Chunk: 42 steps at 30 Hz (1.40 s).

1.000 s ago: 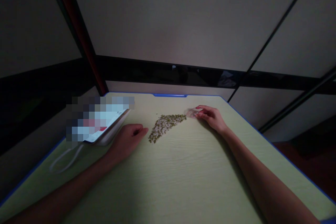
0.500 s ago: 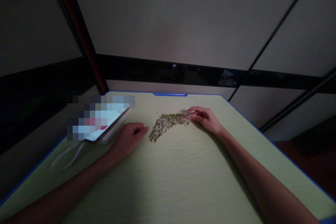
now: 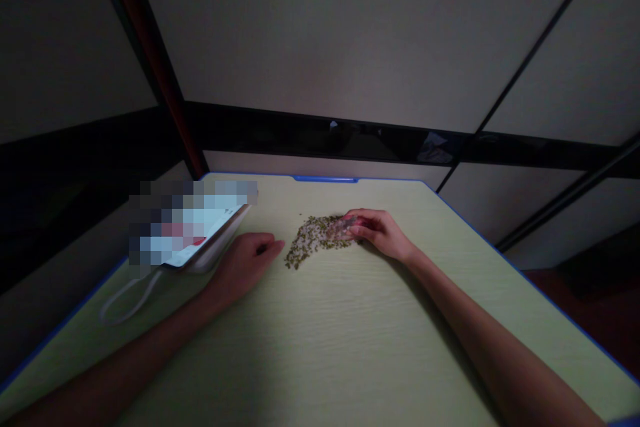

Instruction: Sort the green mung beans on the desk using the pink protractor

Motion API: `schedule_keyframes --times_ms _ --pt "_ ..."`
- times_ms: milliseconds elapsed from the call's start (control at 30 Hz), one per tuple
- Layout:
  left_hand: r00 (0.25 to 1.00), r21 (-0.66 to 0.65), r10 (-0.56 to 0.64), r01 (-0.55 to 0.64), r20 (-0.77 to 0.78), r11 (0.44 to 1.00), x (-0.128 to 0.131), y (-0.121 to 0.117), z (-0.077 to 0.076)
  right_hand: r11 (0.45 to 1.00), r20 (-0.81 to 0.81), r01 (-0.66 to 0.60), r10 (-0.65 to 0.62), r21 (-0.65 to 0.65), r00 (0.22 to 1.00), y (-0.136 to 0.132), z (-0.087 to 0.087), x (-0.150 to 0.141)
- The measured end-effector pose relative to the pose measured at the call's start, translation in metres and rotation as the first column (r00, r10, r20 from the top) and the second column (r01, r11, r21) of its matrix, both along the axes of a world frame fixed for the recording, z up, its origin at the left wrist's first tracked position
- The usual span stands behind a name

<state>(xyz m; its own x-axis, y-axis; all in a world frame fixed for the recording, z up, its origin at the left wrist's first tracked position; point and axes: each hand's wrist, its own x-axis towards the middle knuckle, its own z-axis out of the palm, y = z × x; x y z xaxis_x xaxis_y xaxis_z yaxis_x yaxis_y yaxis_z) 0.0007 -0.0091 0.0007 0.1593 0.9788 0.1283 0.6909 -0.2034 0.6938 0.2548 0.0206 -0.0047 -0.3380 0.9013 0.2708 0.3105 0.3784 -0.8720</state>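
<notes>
A thin heap of small green and pale grains (image 3: 311,238), like mixed beans and rice, lies in a curved band on the table (image 3: 320,320). My right hand (image 3: 377,230) is at the heap's right end, its thumb and fingers closed on a clear plastic piece (image 3: 341,228). The piece is see-through and tilted over the grains; its full shape cannot be made out. Left of the heap, my left hand (image 3: 247,260) rests on the table with curled fingers, the thumb tip near the grains. Nothing shows in it.
A phone (image 3: 200,233) with a lit screen leans on a pale support at the left, a white strap loop (image 3: 123,313) beside it. The table has a blue edge and a blue handle (image 3: 326,179) at the far side. Cabinet doors (image 3: 325,47) stand behind.
My right hand has moved a little to the left with the clear plastic piece, which now covers part of the heap's right end. My left hand has stayed in place.
</notes>
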Motion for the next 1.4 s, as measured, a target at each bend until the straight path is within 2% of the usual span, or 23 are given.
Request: schedule_keyframes --times_ms 200,467,700,833,1000,1133,1267,1400 --pt "1.000 -0.013 0.007 -0.007 0.011 1.000 0.000 0.000 0.000 0.998 0.000 -0.059 0.059 0.009 0.998 -0.004 -0.001 -0.008" --pt "1.000 -0.012 0.009 -0.009 -0.001 1.000 0.001 -0.001 0.003 0.986 -0.080 -0.148 0.142 -0.079 0.987 -0.011 0.002 -0.023" --pt "1.000 -0.018 0.007 -0.007 -0.010 1.000 0.001 0.000 0.002 0.964 -0.072 -0.214 0.205 -0.156 0.976 -0.017 0.005 -0.029" --pt "1.000 -0.011 0.006 -0.006 -0.027 1.000 0.000 0.000 0.001 0.922 -0.129 -0.325 0.303 -0.209 0.944 -0.023 0.010 -0.035" --pt "1.000 -0.015 0.001 -0.002 -0.018 1.000 0.001 0.000 0.001 0.882 -0.113 -0.369 0.351 -0.292 0.929 -0.031 0.016 -0.040" --pt "1.000 -0.026 0.007 -0.007 -0.019 1.000 0.001 -0.001 0.003 0.793 -0.169 -0.432 0.399 -0.430 0.901 -0.038 0.020 -0.043" --pt "0.999 -0.024 0.014 -0.015 -0.034 1.000 0.001 -0.002 0.003 0.710 -0.208 -0.498 0.460 -0.498 0.863 -0.044 0.023 -0.046" --pt "1.000 -0.009 0.006 -0.007 -0.025 1.000 0.000 0.000 0.000 0.685 -0.195 -0.519 0.495 -0.512 0.846 -0.048 0.025 -0.047"
